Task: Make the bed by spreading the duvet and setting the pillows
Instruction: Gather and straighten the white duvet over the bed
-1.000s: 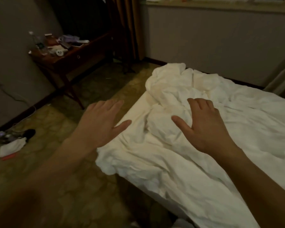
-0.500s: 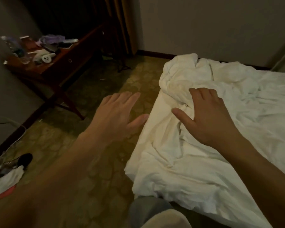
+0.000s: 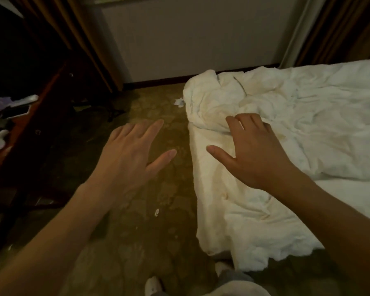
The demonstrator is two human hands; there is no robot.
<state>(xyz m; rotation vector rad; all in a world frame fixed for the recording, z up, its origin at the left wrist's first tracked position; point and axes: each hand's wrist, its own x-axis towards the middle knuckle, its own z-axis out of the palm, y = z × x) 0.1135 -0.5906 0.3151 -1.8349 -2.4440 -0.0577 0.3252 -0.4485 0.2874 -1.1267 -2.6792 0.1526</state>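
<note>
While the duvet [image 3: 286, 129] lies crumpled across the bed to my right, its bunched corner heaped at the near-left edge of the mattress, I judge the spreading has barely begun; no pillows show anywhere in view. Its long run stretches away to the right and toward the far wall, while a looser flap hangs over the bed's side down toward the floor just ahead of my feet; the thickest wad sits just beyond my fingertips. My right hand [image 3: 252, 154] is over that side strip of white fabric, palm down, fingers spread and only slightly bent, thumb stuck out to the left; whether it presses the cloth or hangs just above it I cannot tell, but it grips nothing. My left hand [image 3: 128, 154] hovers over the patterned carpet [image 3: 137, 231], off the bed altogether, fingers straight and splayed, holding nothing; the two hands are apart, with the bed's edge running between them. So the right hand is plainly the nearer one, and the bunched corner lies ahead of it and slightly right; the left would have to cross to the right to reach any fabric. I reckon the next move calls for catching that heaped corner and drawing it out along the mattress edge. Further off to the left stands a dark wooden side table [image 3: 30, 133] with clutter on it; curtains [image 3: 81, 39] hang against the far wall.
</note>
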